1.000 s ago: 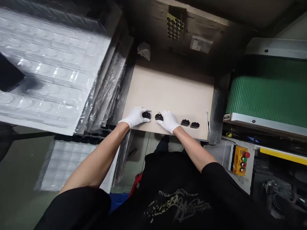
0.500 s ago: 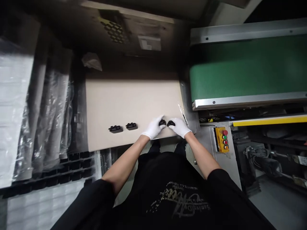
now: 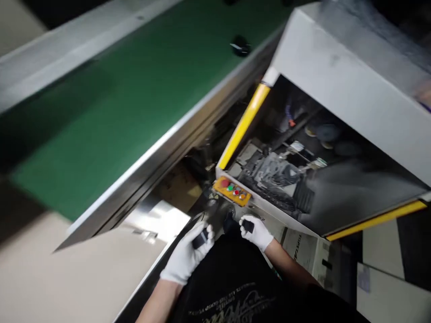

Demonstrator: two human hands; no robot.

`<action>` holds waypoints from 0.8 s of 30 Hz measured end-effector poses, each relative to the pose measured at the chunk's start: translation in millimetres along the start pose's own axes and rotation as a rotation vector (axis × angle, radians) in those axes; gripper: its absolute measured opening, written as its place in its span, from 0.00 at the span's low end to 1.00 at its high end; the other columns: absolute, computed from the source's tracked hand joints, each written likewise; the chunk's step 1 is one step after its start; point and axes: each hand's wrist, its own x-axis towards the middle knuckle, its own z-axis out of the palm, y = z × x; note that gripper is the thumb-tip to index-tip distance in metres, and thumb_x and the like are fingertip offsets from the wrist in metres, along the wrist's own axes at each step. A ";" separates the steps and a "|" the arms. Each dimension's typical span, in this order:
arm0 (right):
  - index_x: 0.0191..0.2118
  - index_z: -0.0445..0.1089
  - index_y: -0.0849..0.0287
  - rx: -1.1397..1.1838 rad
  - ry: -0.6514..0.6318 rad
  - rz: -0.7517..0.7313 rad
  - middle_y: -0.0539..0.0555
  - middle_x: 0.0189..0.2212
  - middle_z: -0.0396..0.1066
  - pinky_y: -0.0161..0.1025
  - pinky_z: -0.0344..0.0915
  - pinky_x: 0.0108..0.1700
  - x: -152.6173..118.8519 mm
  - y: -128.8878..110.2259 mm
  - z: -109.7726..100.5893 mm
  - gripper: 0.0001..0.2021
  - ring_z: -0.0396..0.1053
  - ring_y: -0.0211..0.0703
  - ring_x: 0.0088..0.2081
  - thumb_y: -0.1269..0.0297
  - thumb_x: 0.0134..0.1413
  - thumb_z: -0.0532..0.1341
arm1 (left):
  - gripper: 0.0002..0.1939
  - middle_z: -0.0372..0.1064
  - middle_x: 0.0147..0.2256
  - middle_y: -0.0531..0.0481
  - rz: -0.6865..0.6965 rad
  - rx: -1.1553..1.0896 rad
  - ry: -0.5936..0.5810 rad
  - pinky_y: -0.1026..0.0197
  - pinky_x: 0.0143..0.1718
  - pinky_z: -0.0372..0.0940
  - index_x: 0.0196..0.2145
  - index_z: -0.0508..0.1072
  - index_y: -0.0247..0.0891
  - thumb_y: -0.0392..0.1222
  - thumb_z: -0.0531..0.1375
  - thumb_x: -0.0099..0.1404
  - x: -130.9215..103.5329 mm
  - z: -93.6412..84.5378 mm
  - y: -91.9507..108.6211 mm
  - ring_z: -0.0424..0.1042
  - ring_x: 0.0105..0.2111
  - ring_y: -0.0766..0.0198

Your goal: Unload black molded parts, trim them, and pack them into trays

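Observation:
White gloves cover both of my hands. My left hand (image 3: pixel 188 252) is closed around a small black block-like part (image 3: pixel 200 239), whose flat dark face shows between thumb and fingers. In my right hand (image 3: pixel 257 233) is a second black part (image 3: pixel 248 225), gripped between the fingers and partly hidden by them. Both parts are held in the air in front of my body, apart from each other. The pale tabletop (image 3: pixel 67 278) lies to the left of my left hand.
A green conveyor belt (image 3: pixel 128 94) runs from lower left to upper right, with a dark round object (image 3: pixel 240 45) on it. Ahead stands a yellow button box (image 3: pixel 232 190) on a machine with yellow bars (image 3: pixel 245 125). Boxes (image 3: pixel 299 246) stand at the lower right.
My view has swung to the right, toward the conveyor and machine. Both hands have lifted their black parts off the pale tabletop and moved away from it.

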 end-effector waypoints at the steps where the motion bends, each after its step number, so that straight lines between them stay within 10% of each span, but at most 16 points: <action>1: 0.27 0.66 0.53 0.011 0.057 -0.021 0.50 0.21 0.68 0.39 0.61 0.26 -4.1 -16.4 -12.3 0.20 0.65 0.42 0.23 0.42 0.49 0.67 | 0.12 0.76 0.31 0.49 0.058 0.106 -0.097 0.52 0.36 0.81 0.30 0.77 0.46 0.50 0.74 0.54 20.0 46.3 13.8 0.79 0.32 0.57; 5: 0.22 0.72 0.54 -0.223 0.471 -0.385 0.51 0.21 0.72 0.44 0.70 0.38 -39.5 -128.3 -84.4 0.17 0.70 0.44 0.28 0.52 0.58 0.66 | 0.15 0.75 0.30 0.51 0.319 0.337 -0.370 0.54 0.43 0.76 0.29 0.77 0.41 0.49 0.76 0.52 92.9 232.3 63.6 0.77 0.34 0.58; 7: 0.21 0.73 0.54 -0.402 0.843 -0.661 0.51 0.25 0.74 0.44 0.70 0.43 -44.0 -190.0 -132.3 0.16 0.73 0.46 0.33 0.56 0.58 0.67 | 0.17 0.76 0.31 0.50 0.680 0.500 -0.454 0.54 0.45 0.73 0.30 0.78 0.38 0.51 0.76 0.53 129.5 314.4 78.6 0.76 0.35 0.58; 9: 0.26 0.74 0.54 -0.450 1.086 -0.847 0.50 0.26 0.75 0.44 0.70 0.45 -26.1 -236.5 -178.6 0.13 0.73 0.46 0.34 0.55 0.58 0.67 | 0.21 0.76 0.31 0.49 0.836 0.620 -0.554 0.55 0.44 0.71 0.29 0.78 0.36 0.53 0.78 0.49 166.4 379.4 82.5 0.75 0.34 0.59; 11: 0.27 0.73 0.55 -0.523 1.062 -0.864 0.49 0.26 0.75 0.42 0.70 0.44 8.2 -260.5 -214.9 0.11 0.73 0.45 0.34 0.55 0.55 0.67 | 0.24 0.76 0.28 0.49 0.765 0.704 -0.660 0.56 0.41 0.70 0.27 0.77 0.35 0.55 0.79 0.44 199.2 420.5 76.4 0.73 0.31 0.61; 16: 0.27 0.72 0.55 -0.585 0.885 -0.735 0.48 0.26 0.76 0.38 0.68 0.42 73.9 -248.1 -243.1 0.13 0.71 0.42 0.33 0.53 0.56 0.66 | 0.25 0.75 0.25 0.49 0.589 0.760 -0.716 0.57 0.35 0.69 0.28 0.76 0.36 0.58 0.78 0.46 235.7 427.0 54.7 0.72 0.27 0.62; 24: 0.31 0.74 0.54 -0.650 0.985 -0.835 0.52 0.33 0.80 0.41 0.71 0.49 69.8 -216.8 -233.3 0.12 0.75 0.44 0.37 0.52 0.61 0.64 | 0.21 0.77 0.30 0.47 0.790 0.819 -0.697 0.57 0.38 0.70 0.28 0.78 0.36 0.55 0.78 0.49 228.4 398.7 48.0 0.73 0.32 0.59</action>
